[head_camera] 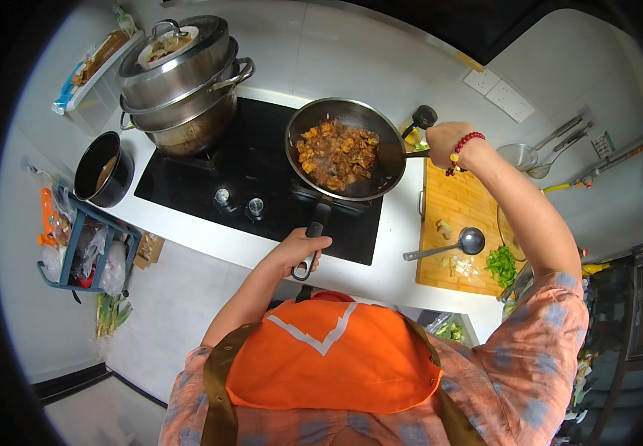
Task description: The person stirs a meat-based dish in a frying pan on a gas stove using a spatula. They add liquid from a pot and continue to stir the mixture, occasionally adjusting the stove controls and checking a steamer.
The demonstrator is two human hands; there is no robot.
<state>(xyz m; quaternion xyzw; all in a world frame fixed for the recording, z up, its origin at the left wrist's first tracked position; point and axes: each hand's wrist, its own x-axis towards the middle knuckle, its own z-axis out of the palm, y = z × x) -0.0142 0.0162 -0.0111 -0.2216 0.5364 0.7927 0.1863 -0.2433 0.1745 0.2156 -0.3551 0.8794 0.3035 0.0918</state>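
A dark frying pan [349, 114] stands over the right side of the black glass hob [277, 125], with browned, sauce-coated food pieces [335, 153] spread in it. My left hand [299, 252] grips the black and grey pan handle [314, 231] near the hob's front edge. With my right hand [449, 146], which wears a red bead bracelet, I hold the dark handle of a turner [394, 155]; its blade rests in the pan at the right of the food. Faint steam seems to rise from the food.
A stacked steel steamer [187, 111] stands at the hob's left rear, beside a black pot [105, 184]. Right of the hob, a wooden cutting board [449, 195] bears a ladle [470, 241], ginger [443, 228], chopped garlic [462, 267] and green pepper pieces [501, 265].
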